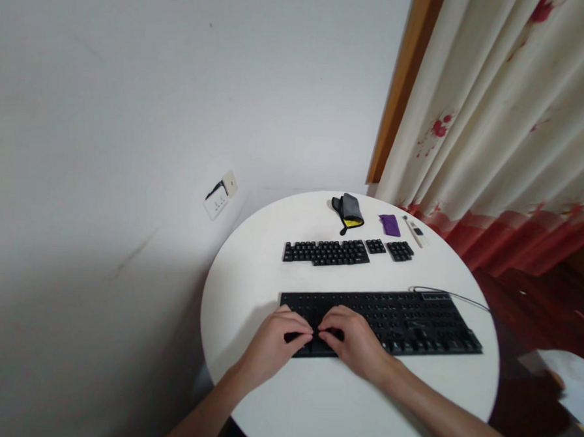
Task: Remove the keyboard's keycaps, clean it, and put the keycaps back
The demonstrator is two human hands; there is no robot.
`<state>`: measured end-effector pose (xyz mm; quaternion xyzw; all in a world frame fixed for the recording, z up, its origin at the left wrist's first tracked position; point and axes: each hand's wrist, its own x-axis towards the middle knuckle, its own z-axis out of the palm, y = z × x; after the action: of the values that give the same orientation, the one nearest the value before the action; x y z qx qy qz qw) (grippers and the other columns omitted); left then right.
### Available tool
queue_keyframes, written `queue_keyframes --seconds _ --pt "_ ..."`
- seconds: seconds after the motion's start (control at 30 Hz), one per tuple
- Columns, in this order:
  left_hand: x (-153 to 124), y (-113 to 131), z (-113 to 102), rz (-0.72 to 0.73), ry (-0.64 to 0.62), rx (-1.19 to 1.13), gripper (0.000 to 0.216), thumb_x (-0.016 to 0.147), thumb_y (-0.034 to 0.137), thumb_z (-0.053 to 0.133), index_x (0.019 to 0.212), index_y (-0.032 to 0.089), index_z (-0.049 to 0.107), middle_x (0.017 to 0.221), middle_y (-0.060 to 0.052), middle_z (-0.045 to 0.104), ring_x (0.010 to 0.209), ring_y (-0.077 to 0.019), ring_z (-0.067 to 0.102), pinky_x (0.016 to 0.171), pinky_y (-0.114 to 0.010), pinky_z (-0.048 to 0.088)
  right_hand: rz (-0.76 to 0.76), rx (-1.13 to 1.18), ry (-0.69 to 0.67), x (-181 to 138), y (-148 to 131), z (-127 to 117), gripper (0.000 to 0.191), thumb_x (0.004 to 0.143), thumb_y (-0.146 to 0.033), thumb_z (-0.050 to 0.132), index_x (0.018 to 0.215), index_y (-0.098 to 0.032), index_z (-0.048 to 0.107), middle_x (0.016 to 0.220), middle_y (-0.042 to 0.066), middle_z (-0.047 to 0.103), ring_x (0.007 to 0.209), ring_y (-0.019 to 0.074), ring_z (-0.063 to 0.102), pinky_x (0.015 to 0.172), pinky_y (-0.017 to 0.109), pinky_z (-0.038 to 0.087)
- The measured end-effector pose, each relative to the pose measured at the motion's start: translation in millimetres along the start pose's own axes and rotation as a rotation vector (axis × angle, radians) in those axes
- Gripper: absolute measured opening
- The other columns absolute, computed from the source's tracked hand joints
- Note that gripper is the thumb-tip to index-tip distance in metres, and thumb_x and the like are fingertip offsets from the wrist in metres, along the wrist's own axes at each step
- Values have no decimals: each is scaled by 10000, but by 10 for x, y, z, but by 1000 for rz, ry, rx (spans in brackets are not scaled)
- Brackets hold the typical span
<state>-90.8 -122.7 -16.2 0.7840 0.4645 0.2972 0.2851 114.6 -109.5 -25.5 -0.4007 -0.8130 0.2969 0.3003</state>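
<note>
Black keyboard (414, 323), on round table (250, 275). L hand (278, 338), R hand (354, 342): fingers curled down on its left end (gripping anything? can't tell). Behind kbd: loose keycaps (327, 251), rows in layout order, prob. to avoid mix-ups.

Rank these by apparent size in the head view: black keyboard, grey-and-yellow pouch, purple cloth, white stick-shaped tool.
1. black keyboard: clearly largest, though also nearest the camera.
2. grey-and-yellow pouch.
3. purple cloth and white stick-shaped tool: too alike to rank; the tool looks longer, the cloth wider.
</note>
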Motion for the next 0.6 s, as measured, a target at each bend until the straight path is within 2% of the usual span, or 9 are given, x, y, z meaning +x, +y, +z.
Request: queue_keyframes --seconds 0.27,0.43,0.6 --pt "-89 -61 102 68 78 102 144 892 222 610 870 249 749 906 -28 724 866 -186 593 783 -337 500 -47 -141 -39 -46 6 42 99 880 -166 625 904 -197 716 901 32 673 902 160 590 801 268 471" --pt "-123 -33 105 153 69 228 188 925 226 559 908 256 743 933 -35 711 868 -191 564 773 -347 505 -120 -258 -91 -48 -31 42 168 921 -168 556 868 -199 712 900 34 647 883 156 564 789 265 459" --pt "-174 13 65 132 54 291 176 912 243 585 1007 282 729 992 -35 673 954 -204 547 822 -356 488 -126 -312 -118 -76 -115 -43 190 944 -257 528 892 -207 704 946 37 616 907 177 536 791 297 447"
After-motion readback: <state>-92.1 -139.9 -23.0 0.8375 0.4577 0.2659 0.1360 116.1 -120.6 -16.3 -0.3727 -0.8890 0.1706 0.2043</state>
